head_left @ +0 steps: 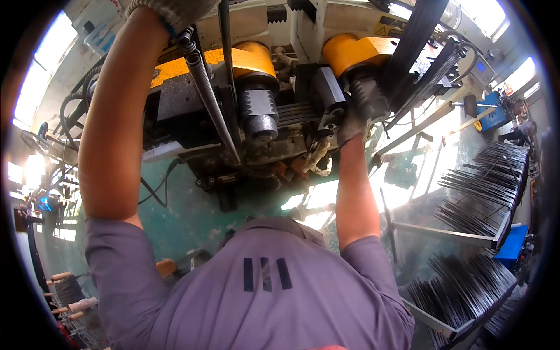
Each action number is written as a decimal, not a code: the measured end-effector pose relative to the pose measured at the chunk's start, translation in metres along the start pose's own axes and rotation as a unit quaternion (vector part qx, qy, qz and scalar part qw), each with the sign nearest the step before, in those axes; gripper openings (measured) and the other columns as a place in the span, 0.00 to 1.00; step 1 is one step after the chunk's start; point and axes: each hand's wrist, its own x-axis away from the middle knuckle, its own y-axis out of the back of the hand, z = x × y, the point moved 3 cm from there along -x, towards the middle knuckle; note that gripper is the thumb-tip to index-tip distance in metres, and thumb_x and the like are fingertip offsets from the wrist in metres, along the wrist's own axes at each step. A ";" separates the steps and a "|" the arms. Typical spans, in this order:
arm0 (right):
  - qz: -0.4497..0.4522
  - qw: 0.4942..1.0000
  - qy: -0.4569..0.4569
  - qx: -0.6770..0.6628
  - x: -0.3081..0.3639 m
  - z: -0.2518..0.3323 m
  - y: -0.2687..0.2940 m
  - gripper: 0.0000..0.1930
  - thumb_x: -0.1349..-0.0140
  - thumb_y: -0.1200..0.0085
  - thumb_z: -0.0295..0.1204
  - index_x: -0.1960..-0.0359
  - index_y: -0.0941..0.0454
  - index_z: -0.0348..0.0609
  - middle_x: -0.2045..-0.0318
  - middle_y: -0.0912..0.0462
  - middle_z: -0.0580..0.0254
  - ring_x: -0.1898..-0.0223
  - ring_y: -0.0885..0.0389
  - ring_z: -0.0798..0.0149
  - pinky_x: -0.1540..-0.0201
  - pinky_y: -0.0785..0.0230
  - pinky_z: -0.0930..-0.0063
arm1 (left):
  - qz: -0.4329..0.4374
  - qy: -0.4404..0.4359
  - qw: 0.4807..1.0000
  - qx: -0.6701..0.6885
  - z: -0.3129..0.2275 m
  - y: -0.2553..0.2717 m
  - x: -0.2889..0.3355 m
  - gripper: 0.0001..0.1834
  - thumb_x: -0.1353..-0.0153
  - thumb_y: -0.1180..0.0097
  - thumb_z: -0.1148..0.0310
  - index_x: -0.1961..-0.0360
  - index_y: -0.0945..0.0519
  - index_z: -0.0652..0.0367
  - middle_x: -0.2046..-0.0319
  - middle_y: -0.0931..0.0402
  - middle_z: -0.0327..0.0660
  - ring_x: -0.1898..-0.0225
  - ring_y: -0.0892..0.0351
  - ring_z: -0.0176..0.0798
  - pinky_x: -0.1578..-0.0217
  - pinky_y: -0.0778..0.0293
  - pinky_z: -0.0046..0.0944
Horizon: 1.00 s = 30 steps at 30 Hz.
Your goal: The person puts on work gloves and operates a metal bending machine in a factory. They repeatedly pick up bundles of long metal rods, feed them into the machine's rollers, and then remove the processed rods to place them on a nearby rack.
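In front of me stands a heavy machine with two yellow arms (254, 58) and dark, toothed cylindrical heads (260, 114). My left arm reaches up to the top edge, where my left hand (175, 10) wears a pale knitted glove. It is cut off by the frame near a coil-spring rod (204, 81), and its fingers do not show. My right hand (352, 125), in a dark glove, is at the right head beside a dark rectangular block (328, 87). Shadow hides its fingers. Several dark parallel bars (297, 114) span between the two heads.
Racks of thin dark metal rods (484, 186) stand at the right, with another bundle (461, 289) lower down. A blue machine (493, 111) is farther back. Black cable (163, 189) hangs over the green floor (192, 216). Wooden-handled items (76, 306) lie at lower left.
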 end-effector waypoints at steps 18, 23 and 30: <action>0.001 0.996 0.042 0.080 -0.005 -0.007 -0.002 0.16 0.28 0.57 0.34 0.42 0.30 0.49 0.62 0.20 0.60 0.71 0.18 0.66 0.75 0.25 0.73 | 0.005 -0.068 0.997 0.033 0.002 0.009 0.010 0.14 0.35 0.50 0.74 0.51 0.25 0.73 0.73 0.22 0.45 0.74 0.25 0.34 0.71 0.26 0.31; 0.001 0.996 0.049 0.078 -0.023 -0.021 0.012 0.17 0.29 0.56 0.35 0.39 0.31 0.53 0.61 0.21 0.60 0.72 0.18 0.64 0.81 0.27 0.71 | -0.001 -0.063 0.997 0.050 0.008 0.006 0.002 0.13 0.34 0.50 0.73 0.53 0.24 0.72 0.74 0.23 0.42 0.74 0.25 0.35 0.71 0.26 0.32; 0.000 0.995 0.073 0.065 -0.018 -0.018 0.009 0.18 0.29 0.54 0.36 0.40 0.31 0.53 0.61 0.21 0.60 0.71 0.18 0.64 0.80 0.25 0.70 | 0.025 -0.014 0.998 0.063 0.011 0.012 -0.028 0.14 0.34 0.50 0.70 0.53 0.24 0.70 0.72 0.23 0.44 0.71 0.23 0.37 0.66 0.25 0.35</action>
